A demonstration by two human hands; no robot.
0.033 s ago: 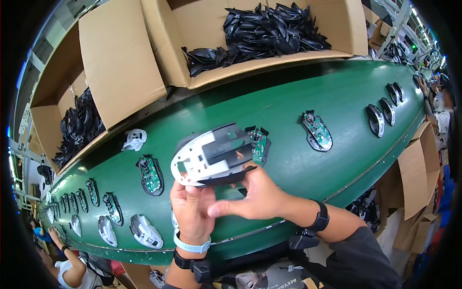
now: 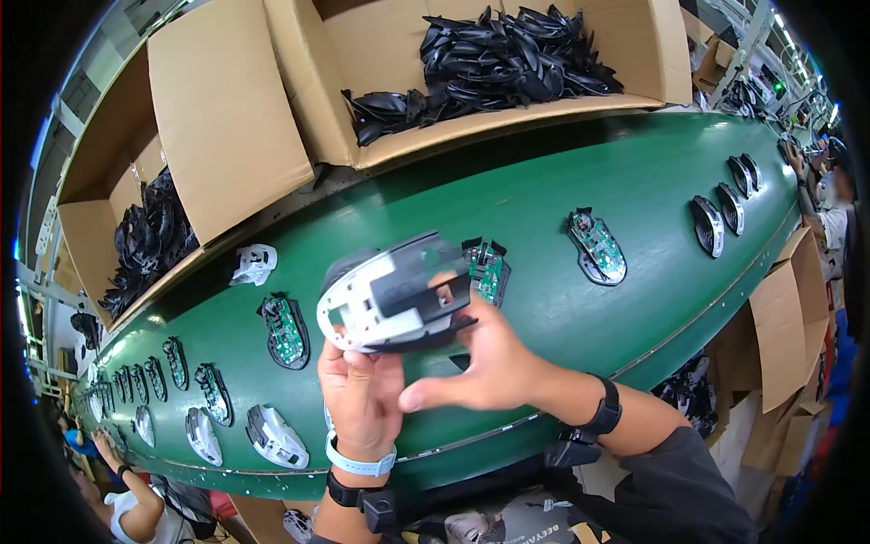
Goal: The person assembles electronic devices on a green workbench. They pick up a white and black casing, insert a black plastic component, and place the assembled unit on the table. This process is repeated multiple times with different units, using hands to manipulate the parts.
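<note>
Above the green belt (image 2: 535, 363), a white and black computer mouse shell (image 2: 344, 304) is held tilted, with openings through its white part. My left hand (image 2: 362, 399) is closed on the shell's lower left end, thumb up against its edge. At the other end my right hand (image 2: 494, 358) has its fingers on the black part. One fingertip shows through a gap there, while the thumb sticks out to the left, off the shell. Behind the shell, a mouse base with a green circuit board (image 2: 488, 270) is partly hidden.
Cardboard boxes of black plastic parts (image 2: 517, 59) stand along the far side. Mouse bases with boards (image 2: 596, 247), white shells (image 2: 276, 437) and black-and-white shells (image 2: 707, 227) lie on the belt. Other people's hands (image 2: 104, 444) are at the far left and far right.
The shell has shifted slightly left and turned a little. My right hand's fingertip shows more through the gap in the black part.
</note>
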